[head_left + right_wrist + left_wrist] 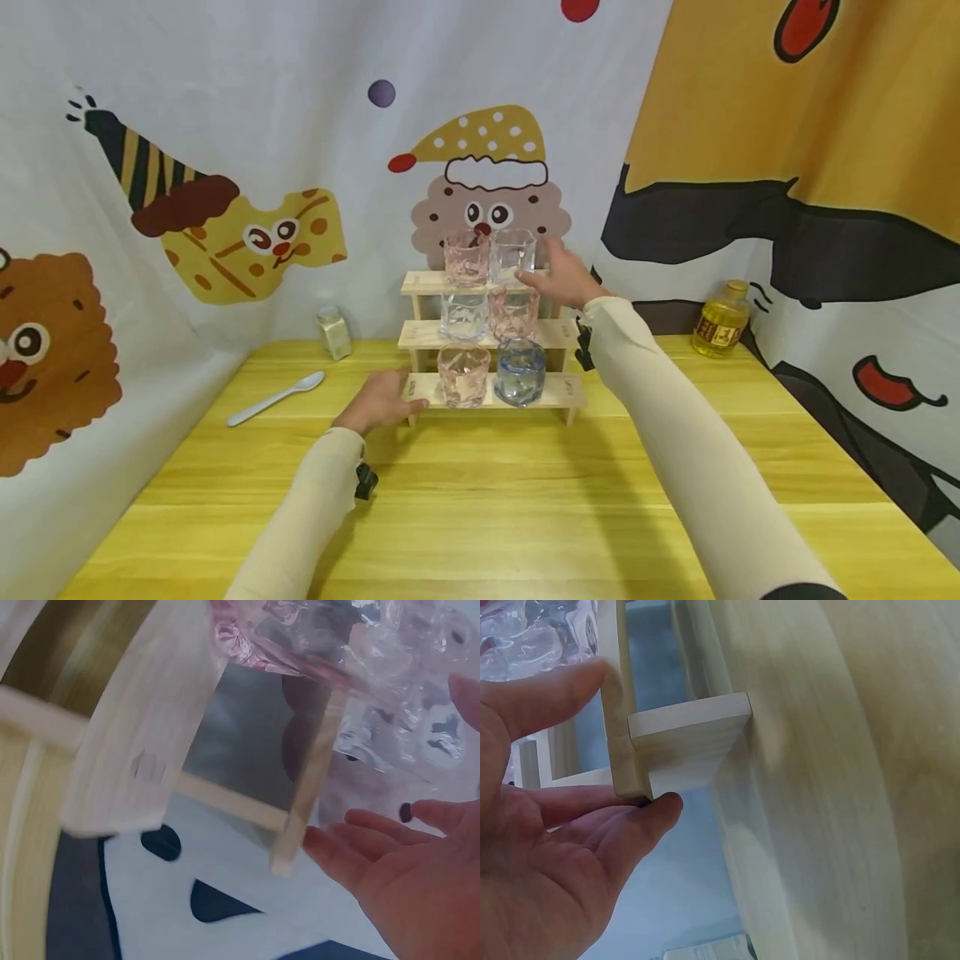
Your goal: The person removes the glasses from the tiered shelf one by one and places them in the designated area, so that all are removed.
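A three-tier wooden stand [425, 283] bears two glasses on each step. On top are a pink glass [463, 260] and a clear glass [507, 250]; the middle has a clear glass [463, 318] and a pink glass [517, 312]. The bottom step carries a pink glass [463, 379] and a blue glass [521, 375]. My left hand [380, 400] grips the bottom step's left end, thumb on top and fingers at its edge and underneath. Beside the top clear glass, my right hand [567, 277] has thumb and fingers spread; contact with the glass cannot be told.
On the yellow wood-grain table [480, 500], a white spoon [276, 398] lies at the left. A small jar [334, 333] stands behind it, and an oil bottle [722, 321] stands at the back right. A printed cartoon curtain [300, 108] hangs close behind the stand.
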Available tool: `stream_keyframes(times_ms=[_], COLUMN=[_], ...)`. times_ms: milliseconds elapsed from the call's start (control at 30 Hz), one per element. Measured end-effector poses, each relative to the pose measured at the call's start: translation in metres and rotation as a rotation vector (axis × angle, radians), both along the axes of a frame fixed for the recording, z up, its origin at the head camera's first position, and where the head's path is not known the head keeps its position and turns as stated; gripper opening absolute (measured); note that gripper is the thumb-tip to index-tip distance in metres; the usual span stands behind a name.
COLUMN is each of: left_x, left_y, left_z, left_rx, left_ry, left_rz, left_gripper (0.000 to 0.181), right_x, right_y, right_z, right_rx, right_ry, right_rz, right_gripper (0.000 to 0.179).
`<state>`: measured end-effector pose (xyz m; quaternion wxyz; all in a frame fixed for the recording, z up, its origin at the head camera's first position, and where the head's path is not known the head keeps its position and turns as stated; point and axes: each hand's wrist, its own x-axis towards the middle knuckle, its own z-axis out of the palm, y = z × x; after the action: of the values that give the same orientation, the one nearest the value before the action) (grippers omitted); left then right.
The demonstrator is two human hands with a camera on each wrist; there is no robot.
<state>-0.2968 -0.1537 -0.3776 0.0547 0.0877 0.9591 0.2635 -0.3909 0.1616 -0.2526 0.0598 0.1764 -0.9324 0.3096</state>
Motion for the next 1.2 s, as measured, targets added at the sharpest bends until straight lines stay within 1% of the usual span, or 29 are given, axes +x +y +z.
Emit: stream_keyframes(times_ms=[100,233,367,533,733,933,1067,1200], left_x=[0.001,0.001,0.0,0.001,0.001,0.0,-0.001,-0.001], left_y=[0.0,0.0,0.0,0.0,-0.001,-0.002,0.0,0.003], left_z=[0.0,0.001,0.002,0.0,-0.002,0.0,0.002,0.004], left_rx=[0.022,0.028,0.017,0.032,0.038,0.024,0.012,-0.009], left_ry=[-0.009,-0.022,-0.026,-0.017,-0.023,0.009,0.026,0.03], left_rz=[0.021,0.037,0.05,0.055,0.075,0.061,0.063,0.048], left_gripper=[0.078,0.078,0.077,0.076,0.076,0.073,0.072,0.071], right_x=[-0.008,-0.015,-0.018,-0.019,-0.023,-0.031,-0.034,-0.036], right_y=[-0.006,-0.016,-0.025,-0.034,-0.043,-0.04,-0.035,-0.032], right_z=[0.0,0.001,0.0,-0.003,-0.008,-0.01,-0.009,-0.006], right_rx=[-0.012,-0.035,-0.086,-0.145,-0.176,-0.235,-0.243,-0.236], right_ry=[-0.027,-0.013,-0.029,-0.041,-0.046,-0.021,0.009,0.008], right_rz=[-0.024,-0.052,-0.08,-0.101,-0.128,-0.171,-0.166,-0.16], right_gripper=[0.092,0.091,0.093,0.094,0.091,0.084,0.083,0.086])
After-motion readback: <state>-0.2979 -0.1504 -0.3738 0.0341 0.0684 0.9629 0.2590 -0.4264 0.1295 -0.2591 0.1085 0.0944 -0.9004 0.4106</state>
